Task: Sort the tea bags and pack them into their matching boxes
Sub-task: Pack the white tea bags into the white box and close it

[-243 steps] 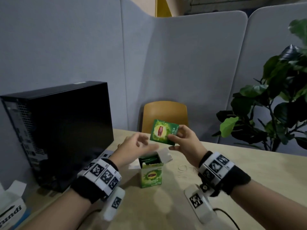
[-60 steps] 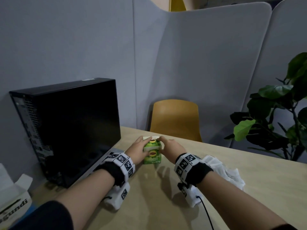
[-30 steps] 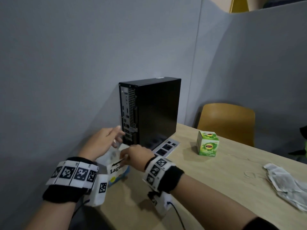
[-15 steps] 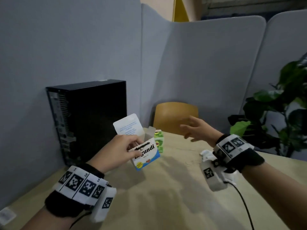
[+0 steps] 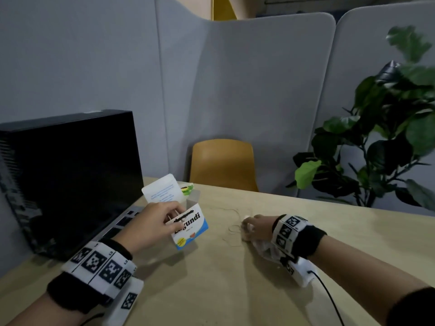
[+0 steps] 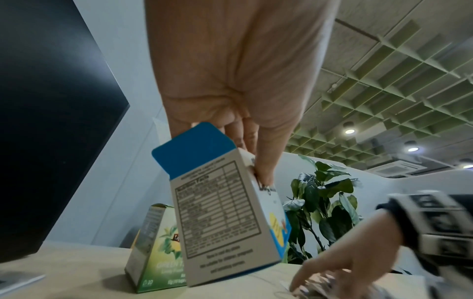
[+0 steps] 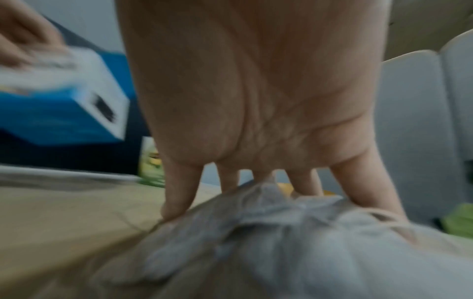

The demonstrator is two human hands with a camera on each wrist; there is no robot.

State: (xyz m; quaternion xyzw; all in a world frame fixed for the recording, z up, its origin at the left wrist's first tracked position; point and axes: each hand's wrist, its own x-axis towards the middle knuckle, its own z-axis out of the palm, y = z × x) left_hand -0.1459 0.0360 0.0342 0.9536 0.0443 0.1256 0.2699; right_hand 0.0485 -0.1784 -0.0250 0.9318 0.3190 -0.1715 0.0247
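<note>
Just left of centre, the left hand (image 5: 153, 223) holds the white-and-blue box (image 5: 191, 228) by its open top, thumb on the printed front and fingers (image 6: 249, 137) curled down behind it, so its grip is pinching the box wall. The box is tilted, lid flap up, with one bottom edge at the surface (image 5: 211, 290). Behind it stands the green tea box (image 6: 158, 248), partly hidden in the head view. To the right, the right hand (image 5: 256, 228) is pressed down on a heap of pale tea bags (image 7: 268, 232); its fingers are spread and bent over the heap, but the blur keeps me from telling whether that grip is pinching any bag. Loose strings (image 5: 231, 228) lie between the hands. A black computer case (image 5: 70, 175) stands at the left.
</note>
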